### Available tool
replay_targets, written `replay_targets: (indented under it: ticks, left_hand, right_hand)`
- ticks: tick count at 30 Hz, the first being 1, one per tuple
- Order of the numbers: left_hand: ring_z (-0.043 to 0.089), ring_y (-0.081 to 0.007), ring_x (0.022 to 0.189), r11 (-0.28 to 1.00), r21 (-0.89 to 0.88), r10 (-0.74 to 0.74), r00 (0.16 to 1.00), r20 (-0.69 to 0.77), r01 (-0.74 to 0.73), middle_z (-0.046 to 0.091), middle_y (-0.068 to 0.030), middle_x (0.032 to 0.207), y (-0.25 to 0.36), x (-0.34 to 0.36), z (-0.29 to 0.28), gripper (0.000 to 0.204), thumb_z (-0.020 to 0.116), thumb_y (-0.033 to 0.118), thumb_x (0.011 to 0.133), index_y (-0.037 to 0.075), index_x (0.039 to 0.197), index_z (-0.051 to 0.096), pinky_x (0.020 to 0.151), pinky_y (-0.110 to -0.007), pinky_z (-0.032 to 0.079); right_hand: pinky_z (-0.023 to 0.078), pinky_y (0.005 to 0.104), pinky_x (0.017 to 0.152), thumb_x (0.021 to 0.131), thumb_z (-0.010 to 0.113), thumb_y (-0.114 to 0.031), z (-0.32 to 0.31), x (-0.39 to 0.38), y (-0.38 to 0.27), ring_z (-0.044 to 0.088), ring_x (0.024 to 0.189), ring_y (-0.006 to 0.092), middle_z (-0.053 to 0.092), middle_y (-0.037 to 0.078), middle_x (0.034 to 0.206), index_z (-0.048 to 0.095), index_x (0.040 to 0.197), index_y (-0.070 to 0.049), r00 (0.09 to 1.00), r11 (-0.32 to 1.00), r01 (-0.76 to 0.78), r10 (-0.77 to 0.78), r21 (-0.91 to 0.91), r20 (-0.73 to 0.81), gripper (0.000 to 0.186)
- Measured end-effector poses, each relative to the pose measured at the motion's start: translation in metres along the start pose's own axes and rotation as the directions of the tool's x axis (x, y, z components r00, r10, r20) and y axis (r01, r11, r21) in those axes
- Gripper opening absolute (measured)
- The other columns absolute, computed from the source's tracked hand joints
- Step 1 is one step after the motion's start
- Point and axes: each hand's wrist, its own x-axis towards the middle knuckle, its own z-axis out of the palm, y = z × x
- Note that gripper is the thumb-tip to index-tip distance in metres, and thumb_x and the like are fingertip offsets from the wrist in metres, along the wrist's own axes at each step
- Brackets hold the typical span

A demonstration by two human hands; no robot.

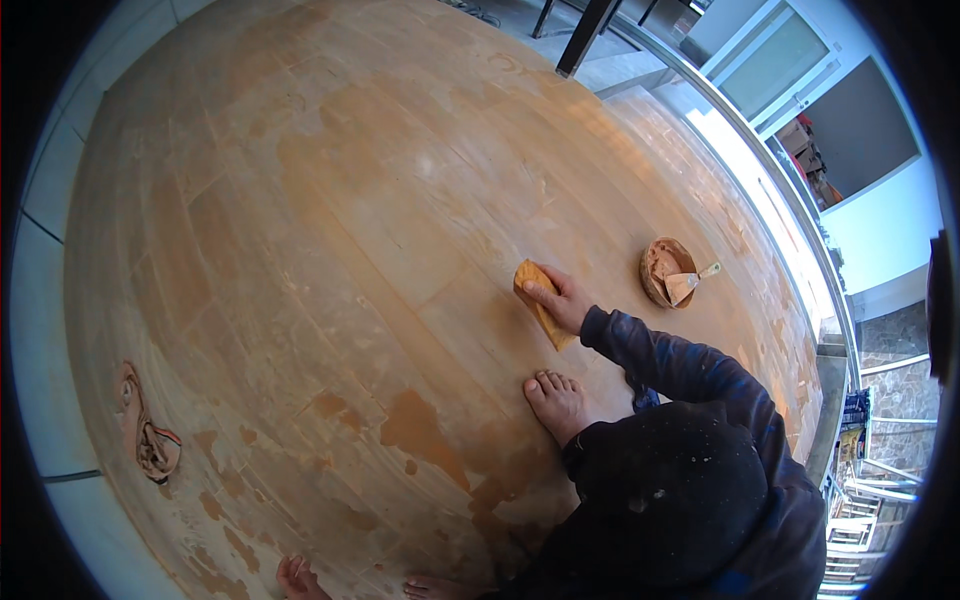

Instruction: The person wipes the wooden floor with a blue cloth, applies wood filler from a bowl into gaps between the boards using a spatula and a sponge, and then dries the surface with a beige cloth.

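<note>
My right hand (566, 300) is closed round a yellow sponge (552, 333), pressed against the plank-patterned floor (380, 200). Hazy tan film and darker damp-looking brown patches cover this floor. My bare right foot (555, 400) is planted just below the sponge. At the lower edge, my left hand (298, 578) shows only in part; whether its fingers are bent round anything is unclear. Right of the sponge stands a round brown bowl (650, 287) of pinkish-brown paste. In it rests a putty knife (682, 287), its pale handle leaning over the rim.
A tan sandal-like thing (150, 430) lies at the left, near a strip of white tiles (50, 370). Toes (430, 588) show at the bottom edge. A dark post (588, 38) stands at the far side. Along the right runs a raised ledge, with a glass-paned door (775, 65) beyond.
</note>
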Motion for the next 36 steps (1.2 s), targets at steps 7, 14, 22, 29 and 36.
replay_targets:
  ticks: [7, 14, 22, 29, 36]
  left_hand:
    - [0.061, -0.0216, 0.124, 0.971, -0.003, -0.239, 0.964, -0.119, 0.240, 0.059, -0.0140, 0.146, 0.026, -0.040, 0.106, 0.043, 0.049, 0.024, 0.109, 0.006, 0.148, 0.050, 0.104, -0.036, 0.046]
    - [0.061, -0.0202, 0.125, 0.871, -0.319, -0.311, 0.922, 0.233, 0.374, 0.058, -0.0121, 0.149, 0.068, -0.098, 0.286, 0.045, 0.043, 0.029, 0.111, 0.007, 0.149, 0.050, 0.106, -0.036, 0.044]
    - [0.060, -0.0187, 0.127, 0.189, -0.782, 0.095, 0.781, 0.617, 0.594, 0.058, -0.0099, 0.152, 0.085, -0.160, 0.477, 0.048, 0.037, 0.035, 0.112, 0.008, 0.151, 0.051, 0.108, -0.036, 0.042]
    - [0.059, -0.0173, 0.128, -0.220, -0.704, 0.415, 0.718, 0.558, 0.675, 0.057, -0.0080, 0.154, 0.041, -0.179, 0.559, 0.052, 0.032, 0.040, 0.114, 0.009, 0.151, 0.051, 0.111, -0.036, 0.040]
    - [0.054, -0.0109, 0.136, -0.285, -0.706, 0.438, 0.743, 0.506, 0.648, 0.058, 0.0016, 0.156, 0.014, -0.193, 0.577, 0.060, 0.025, 0.050, 0.115, 0.013, 0.153, 0.052, 0.111, -0.031, 0.036]
  right_hand:
    - [0.047, 0.0448, 0.110, 0.100, 0.070, -0.042, -0.182, 0.229, 0.060, 0.058, 0.131, 0.0416, 0.060, 0.023, 0.146, 0.052, 0.152, -0.001, 0.783, 0.731, 0.234, -0.533, -0.641, -0.322, 0.069]
    - [0.047, 0.0452, 0.113, 0.101, 0.066, -0.022, -0.143, 0.276, 0.100, 0.059, 0.135, 0.0359, 0.064, 0.015, 0.146, 0.061, 0.145, -0.008, 0.803, 0.665, 0.145, -0.511, -0.732, -0.306, 0.047]
    - [0.049, 0.0392, 0.114, 0.095, 0.070, -0.009, -0.004, 0.120, 0.067, 0.061, 0.137, 0.0287, 0.067, 0.011, 0.144, 0.067, 0.138, -0.007, 0.819, 0.693, 0.465, -0.573, -0.552, -0.028, 0.043]
    - [0.053, 0.0404, 0.109, 0.094, 0.068, -0.004, 0.023, 0.002, 0.029, 0.064, 0.131, 0.0303, 0.066, 0.011, 0.145, 0.064, 0.142, -0.008, 0.806, 0.820, 0.566, -0.531, -0.081, 0.261, 0.048]
    - [0.051, 0.0432, 0.104, 0.103, 0.066, -0.025, -0.247, 0.173, 0.079, 0.065, 0.124, 0.0357, 0.065, 0.014, 0.145, 0.068, 0.139, -0.011, 0.819, 0.736, 0.275, -0.516, -0.619, -0.251, 0.039]
